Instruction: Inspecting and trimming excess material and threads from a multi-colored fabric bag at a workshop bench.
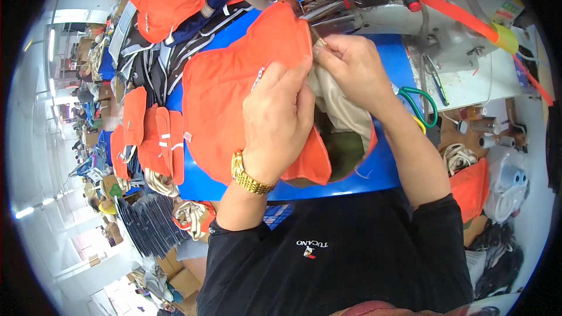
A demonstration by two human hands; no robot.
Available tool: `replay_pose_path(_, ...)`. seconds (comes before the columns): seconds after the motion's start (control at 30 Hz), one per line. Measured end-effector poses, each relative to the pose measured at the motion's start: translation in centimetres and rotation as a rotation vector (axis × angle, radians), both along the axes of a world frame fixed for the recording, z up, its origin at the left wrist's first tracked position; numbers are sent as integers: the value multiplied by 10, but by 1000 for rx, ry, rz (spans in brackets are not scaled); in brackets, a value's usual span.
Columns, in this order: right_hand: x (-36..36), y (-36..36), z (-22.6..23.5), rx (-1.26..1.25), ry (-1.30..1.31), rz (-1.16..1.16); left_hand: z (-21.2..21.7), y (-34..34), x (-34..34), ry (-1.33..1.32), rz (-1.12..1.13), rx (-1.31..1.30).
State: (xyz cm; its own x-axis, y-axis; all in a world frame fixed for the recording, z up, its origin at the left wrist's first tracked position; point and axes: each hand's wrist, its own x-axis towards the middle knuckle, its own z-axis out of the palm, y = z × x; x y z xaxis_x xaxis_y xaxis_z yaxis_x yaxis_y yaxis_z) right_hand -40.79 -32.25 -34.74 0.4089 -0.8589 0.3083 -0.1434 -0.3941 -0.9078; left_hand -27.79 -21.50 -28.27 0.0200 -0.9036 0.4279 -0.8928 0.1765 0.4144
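A bright orange sewn fabric piece [216, 93] with small white lettering lies bunched across the blue work surface [357, 182]. Its beige lining [336, 102] and a dark olive inner side show at the right, where it gapes. My left hand [275, 120], with a gold watch on its wrist, is closed over the orange cloth near its upper right edge. Finger and thumb of my right hand [354, 70] pinch the edge by the beige lining, close beside the left fingertips. The fabric's upper end reaches under the sewing machine [351, 17]; the needle area is partly hidden.
Green-handled scissors [418, 105] and a thread snipper [438, 85] lie to the right. Another orange piece [164, 3] rests on dark piped panels at the back left. Stacked orange pieces [155, 140] stand at the left. An orange strap [462, 14] hangs by the machine.
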Motion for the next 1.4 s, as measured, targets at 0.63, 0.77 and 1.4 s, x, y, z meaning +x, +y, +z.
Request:
replay_pose_path(0.63, 11, -2, -21, 259, -325, 143, -6, -5, -1, 176, 23, 8)
replay_pose_path(0.77, 16, -1, -23, 373, -561, 229, -2, -15, -3, 108, 5, -43)
replay_pose_path(1.4, -4, -8, -10, 285, -105, 202, 2, -41, 8, 34, 2, 58)
